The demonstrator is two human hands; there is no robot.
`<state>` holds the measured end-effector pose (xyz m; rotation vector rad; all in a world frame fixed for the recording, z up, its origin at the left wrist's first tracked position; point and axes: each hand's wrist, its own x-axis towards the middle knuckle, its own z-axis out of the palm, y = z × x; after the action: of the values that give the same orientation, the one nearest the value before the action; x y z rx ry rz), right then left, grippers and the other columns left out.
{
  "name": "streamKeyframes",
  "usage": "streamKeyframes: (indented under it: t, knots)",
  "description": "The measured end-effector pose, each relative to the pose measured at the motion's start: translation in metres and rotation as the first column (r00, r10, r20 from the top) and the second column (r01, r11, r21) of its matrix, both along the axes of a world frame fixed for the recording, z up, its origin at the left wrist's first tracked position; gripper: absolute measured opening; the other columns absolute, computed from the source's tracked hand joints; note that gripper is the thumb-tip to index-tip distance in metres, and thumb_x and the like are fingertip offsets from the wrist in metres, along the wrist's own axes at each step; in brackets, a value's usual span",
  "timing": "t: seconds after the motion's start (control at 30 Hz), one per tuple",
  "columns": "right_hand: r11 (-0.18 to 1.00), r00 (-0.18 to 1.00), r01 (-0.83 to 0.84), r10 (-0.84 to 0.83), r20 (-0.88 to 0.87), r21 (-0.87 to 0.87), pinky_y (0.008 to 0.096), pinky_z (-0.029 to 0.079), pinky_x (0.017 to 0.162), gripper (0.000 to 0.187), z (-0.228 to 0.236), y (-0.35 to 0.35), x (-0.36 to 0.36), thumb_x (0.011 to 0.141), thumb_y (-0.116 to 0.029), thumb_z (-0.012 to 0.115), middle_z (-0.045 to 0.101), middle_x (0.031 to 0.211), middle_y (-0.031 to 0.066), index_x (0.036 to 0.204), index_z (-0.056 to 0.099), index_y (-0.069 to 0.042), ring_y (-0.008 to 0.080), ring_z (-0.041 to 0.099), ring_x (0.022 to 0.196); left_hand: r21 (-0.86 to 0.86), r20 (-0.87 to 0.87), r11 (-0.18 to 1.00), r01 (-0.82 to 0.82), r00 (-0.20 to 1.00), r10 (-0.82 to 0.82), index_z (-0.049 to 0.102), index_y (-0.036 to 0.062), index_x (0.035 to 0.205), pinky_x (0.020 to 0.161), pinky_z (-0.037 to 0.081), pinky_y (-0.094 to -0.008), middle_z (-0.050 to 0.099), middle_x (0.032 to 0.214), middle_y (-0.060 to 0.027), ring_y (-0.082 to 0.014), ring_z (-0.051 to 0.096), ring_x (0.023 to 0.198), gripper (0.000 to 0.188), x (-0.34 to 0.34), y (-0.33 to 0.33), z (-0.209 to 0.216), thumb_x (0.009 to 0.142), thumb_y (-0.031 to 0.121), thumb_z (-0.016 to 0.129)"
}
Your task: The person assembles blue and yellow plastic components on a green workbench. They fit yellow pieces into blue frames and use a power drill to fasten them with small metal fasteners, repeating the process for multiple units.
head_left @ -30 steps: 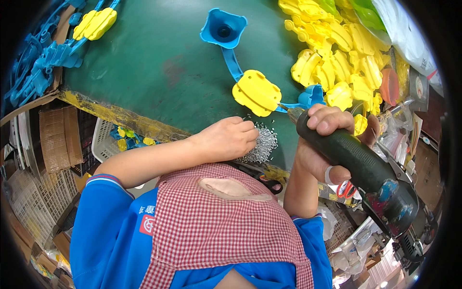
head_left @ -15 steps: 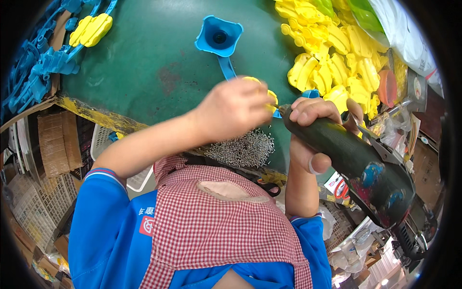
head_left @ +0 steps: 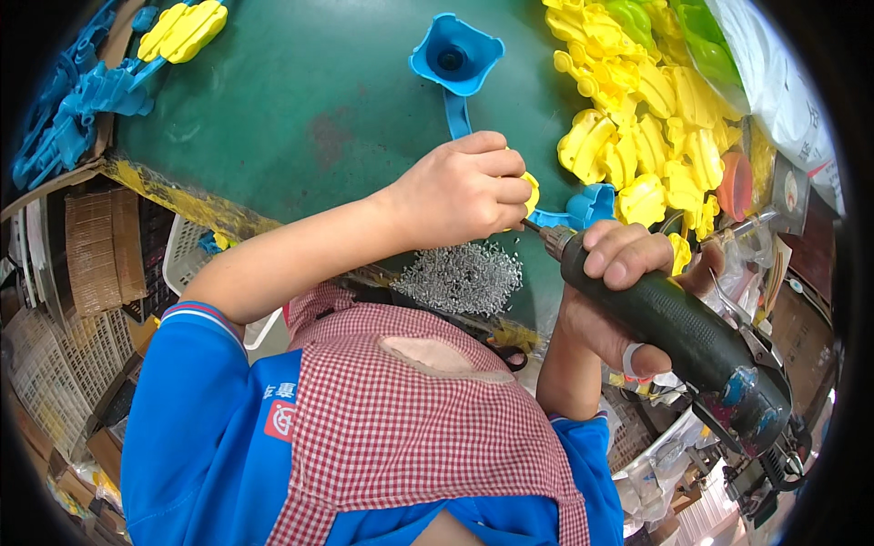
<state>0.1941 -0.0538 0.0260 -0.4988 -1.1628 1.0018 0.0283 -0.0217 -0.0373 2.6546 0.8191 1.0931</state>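
Note:
My left hand (head_left: 473,191) is closed on a blue and yellow plastic part on the green table. From under its fingers a blue arm with a square-rimmed blue cup (head_left: 456,55) extends away from me. A blue curved end (head_left: 590,206) shows to the right, and a yellow piece (head_left: 532,193) peeks out beside the fingers. My right hand (head_left: 628,273) grips a dark, cylindrical power screwdriver (head_left: 678,314), tilted with its bit toward my left fingertips. Whether the bit touches a screw is hidden. Just nearer to me lies a heap of small silver screws (head_left: 462,278).
Yellow plastic shells (head_left: 651,118) are piled at the far right beside a white plastic bag (head_left: 774,91). Blue parts (head_left: 86,127) with a yellow-fitted one (head_left: 184,31) lie at the far left. Below the worn table edge (head_left: 196,202) stand a white crate (head_left: 185,250) and cardboard (head_left: 102,246).
The screwdriver's body has shifted right and a little down, and its bit now shows. My left hand has moved slightly right, and the blue cup has swung right.

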Motion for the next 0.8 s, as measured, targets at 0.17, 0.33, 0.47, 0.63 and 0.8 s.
streamKeyframes:
  t: [0.17,0.33,0.47,0.63,0.8]
  knots:
    - [1.000,1.000,0.018,-0.018,-0.023,-0.012,0.0388,0.049,0.067,0.100,0.001,-0.006,-0.005,0.073,-0.072,0.060,0.057,0.078,0.0088,0.144,0.019,-0.014,0.0213,0.058,0.066,-0.191,0.063,0.981,-0.021,0.997,0.033,0.067,0.0120,0.081,0.083,0.046,-0.0342,0.061,0.087,0.0029,-0.0160,0.059,0.090,0.026,-0.004,-0.013,-0.001,0.060,0.025,0.076]
    - [1.000,0.986,0.006,-0.010,0.165,0.027,0.0390,0.046,0.069,0.092,-0.015,-0.010,-0.001,0.080,-0.067,0.058,0.055,0.082,0.0097,0.144,0.022,-0.012,0.0225,0.056,0.072,-0.221,0.016,0.969,-0.112,0.993,0.118,0.067,0.0126,0.098,0.096,0.043,-0.0399,0.060,0.117,-0.0018,-0.0200,0.058,0.107,0.047,-0.006,-0.015,0.007,0.056,0.028,0.080]
    - [0.999,0.977,-0.007,-0.004,0.213,0.053,0.0388,0.049,0.068,0.093,-0.034,-0.010,-0.003,0.074,-0.064,0.066,0.057,0.078,0.0102,0.137,0.025,-0.008,0.0228,0.059,0.069,-0.267,-0.059,0.960,-0.083,0.996,0.070,0.067,0.0139,0.105,0.107,0.037,-0.0443,0.056,0.130,-0.0041,-0.0223,0.054,0.119,0.053,-0.016,-0.006,-0.004,0.056,0.027,0.081]
    - [0.996,0.998,0.062,-0.061,0.018,-0.065,0.0377,0.051,0.066,0.102,-0.014,-0.013,-0.015,0.069,-0.060,0.074,0.059,0.074,0.0098,0.138,0.024,-0.004,0.0224,0.060,0.064,-0.241,-0.064,0.966,-0.097,0.994,0.084,0.069,0.0144,0.101,0.105,0.039,-0.0427,0.057,0.129,-0.0035,-0.0220,0.054,0.119,0.048,-0.016,-0.008,-0.005,0.056,0.026,0.080]
    - [0.962,0.993,0.048,-0.018,0.115,-0.270,0.0366,0.051,0.064,0.105,-0.035,-0.032,-0.007,0.066,-0.066,0.072,0.058,0.073,0.0099,0.135,0.023,-0.003,0.0226,0.059,0.065,-0.145,-0.053,0.968,-0.205,0.979,0.199,0.070,0.0128,0.097,0.095,0.045,-0.0385,0.060,0.122,-0.0053,-0.0206,0.058,0.111,0.038,-0.021,-0.024,0.012,0.060,0.022,0.078]
